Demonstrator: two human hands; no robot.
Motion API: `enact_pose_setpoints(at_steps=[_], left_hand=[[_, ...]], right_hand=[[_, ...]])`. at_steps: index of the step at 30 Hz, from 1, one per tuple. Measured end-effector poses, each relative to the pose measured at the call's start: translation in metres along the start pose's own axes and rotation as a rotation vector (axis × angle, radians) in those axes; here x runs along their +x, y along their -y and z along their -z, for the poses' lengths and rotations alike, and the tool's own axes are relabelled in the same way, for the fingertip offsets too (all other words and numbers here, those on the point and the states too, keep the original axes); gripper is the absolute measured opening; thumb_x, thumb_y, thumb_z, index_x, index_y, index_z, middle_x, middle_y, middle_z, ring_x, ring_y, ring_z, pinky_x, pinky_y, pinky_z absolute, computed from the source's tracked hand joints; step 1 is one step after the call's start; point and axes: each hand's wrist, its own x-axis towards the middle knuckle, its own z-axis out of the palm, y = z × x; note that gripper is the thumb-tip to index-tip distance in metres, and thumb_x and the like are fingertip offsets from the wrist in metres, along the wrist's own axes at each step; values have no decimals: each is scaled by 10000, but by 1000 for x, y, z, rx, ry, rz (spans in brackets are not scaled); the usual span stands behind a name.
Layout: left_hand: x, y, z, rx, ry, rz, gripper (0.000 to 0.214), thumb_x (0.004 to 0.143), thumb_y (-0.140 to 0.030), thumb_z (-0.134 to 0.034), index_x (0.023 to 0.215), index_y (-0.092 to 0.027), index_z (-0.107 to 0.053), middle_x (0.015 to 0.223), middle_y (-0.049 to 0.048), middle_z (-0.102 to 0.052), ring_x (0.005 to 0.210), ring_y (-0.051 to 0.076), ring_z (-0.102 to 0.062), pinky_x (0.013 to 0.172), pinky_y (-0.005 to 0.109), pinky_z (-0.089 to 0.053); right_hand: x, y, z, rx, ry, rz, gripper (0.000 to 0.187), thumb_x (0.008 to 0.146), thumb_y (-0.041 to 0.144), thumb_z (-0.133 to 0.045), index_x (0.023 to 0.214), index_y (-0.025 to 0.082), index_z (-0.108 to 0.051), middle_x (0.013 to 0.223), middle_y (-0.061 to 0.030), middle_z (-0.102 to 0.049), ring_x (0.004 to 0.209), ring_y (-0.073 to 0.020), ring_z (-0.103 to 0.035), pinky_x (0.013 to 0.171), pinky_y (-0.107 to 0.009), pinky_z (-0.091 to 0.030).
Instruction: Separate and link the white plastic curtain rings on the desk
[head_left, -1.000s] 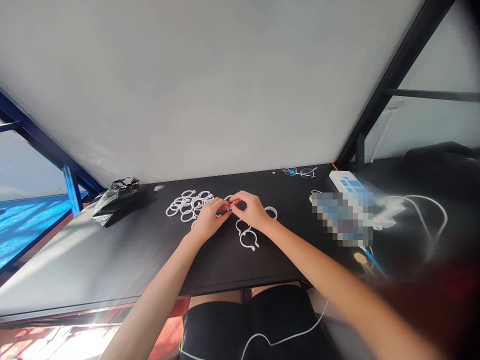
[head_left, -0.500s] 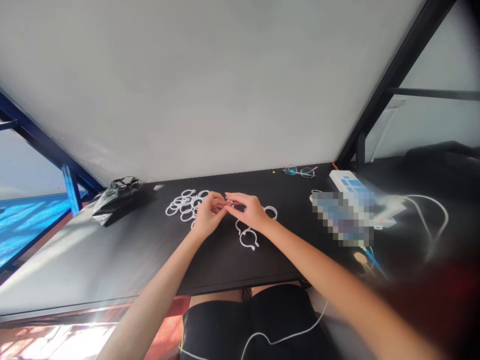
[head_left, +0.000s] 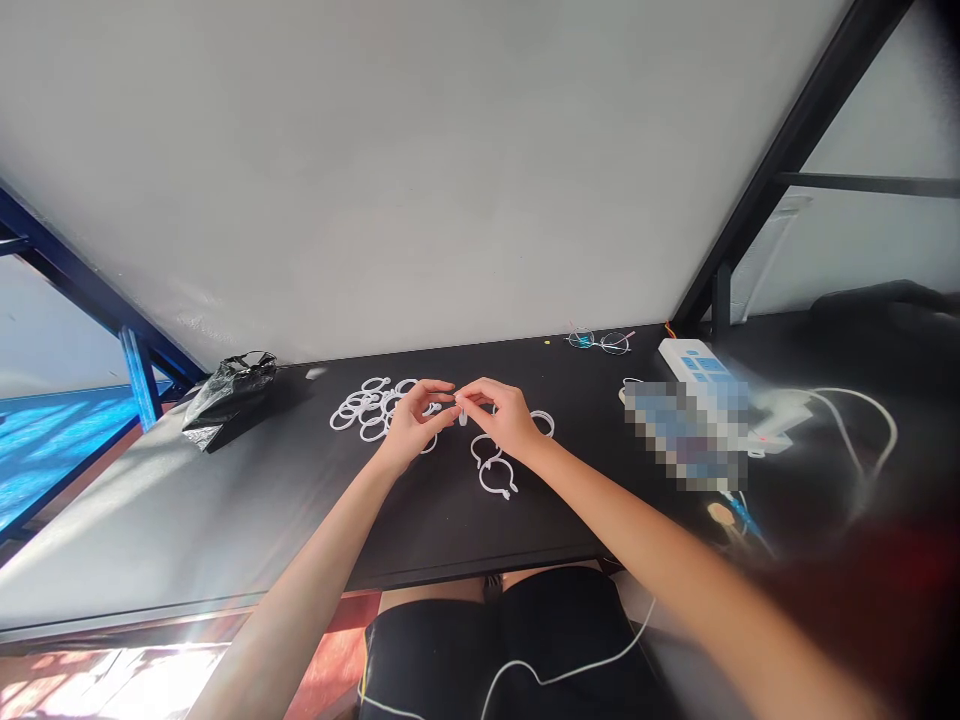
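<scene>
My left hand [head_left: 411,424] and my right hand [head_left: 504,415] meet above a black table [head_left: 315,500], fingertips pinched together on one small white plastic ring [head_left: 459,405] held a little off the surface. A heap of several white rings [head_left: 369,408] lies just left of my left hand. Two more rings [head_left: 495,466] lie in front of my right hand, and another ring [head_left: 543,424] lies to its right.
A crumpled black plastic bag [head_left: 229,393] sits at the table's back left. Glasses [head_left: 600,343] lie at the back edge. A white power strip [head_left: 701,368] with white cables [head_left: 862,430] is at the right. A white wall rises behind the table.
Both hands have lifted slightly from the table with the ring between their fingertips. The left hand has turned more palm-up. The rings on the table have not moved.
</scene>
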Motion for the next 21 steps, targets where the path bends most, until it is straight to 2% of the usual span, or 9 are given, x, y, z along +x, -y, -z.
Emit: enact_pose_setpoints(at_steps=[2,4,8,21], left_hand=[[0,-1,1,-30,89,33,449,715,-335,-788,1095,-192,-595,1246,111,-604,1100,260,-618,743,337,-603],[0,-2,2,-55,151,103,484,699,-332,-805,1117,-186,-611,1174,108,-647,1057,263,-641,751,360,-608],[0,-3,2,-81,143,176,427,691,-339,-821,1050,-154,-680,1010,94,-713,985,243,-671,865,404,-585],[0,1,0,-76,118,168,401,674,-352,-835,1009,-169,-713,950,77,-731,904,236,-694,817,403,-603]], right_hand=[[0,2,-2,83,-2,-61,180,877,365,-617,856,196,-676,867,-45,-702,807,-172,-694,783,-321,-580],[0,2,-3,210,1,-162,220,839,406,-661,845,186,-669,824,-47,-711,794,-184,-704,783,-335,-586],[3,-1,-4,404,-11,-298,302,714,447,-775,757,172,-656,742,-42,-712,737,-201,-712,749,-352,-602],[4,1,-5,438,-31,-327,287,686,426,-793,719,170,-667,701,-33,-704,723,-199,-707,751,-367,-601]])
